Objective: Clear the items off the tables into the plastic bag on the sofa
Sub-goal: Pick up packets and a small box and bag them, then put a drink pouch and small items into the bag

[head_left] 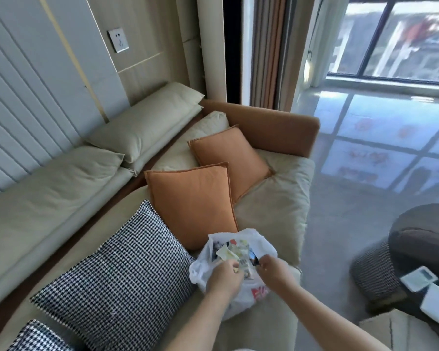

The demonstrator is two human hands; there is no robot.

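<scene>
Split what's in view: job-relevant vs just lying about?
Job:
plastic bag on the sofa, stuffed with wrappers
left hand and right hand, both at the bag's mouth
white items on the dark table

Lying about:
orange cushions
houndstooth cushion
wall socket

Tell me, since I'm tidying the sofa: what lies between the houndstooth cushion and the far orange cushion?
The head view shows the near orange cushion between the houndstooth cushion and the far orange cushion.

Two orange cushions (193, 203) (230, 158), two houndstooth cushions (117, 282) (39, 336), one plastic bag (200, 264), two hands (223, 277) (274, 271).
</scene>
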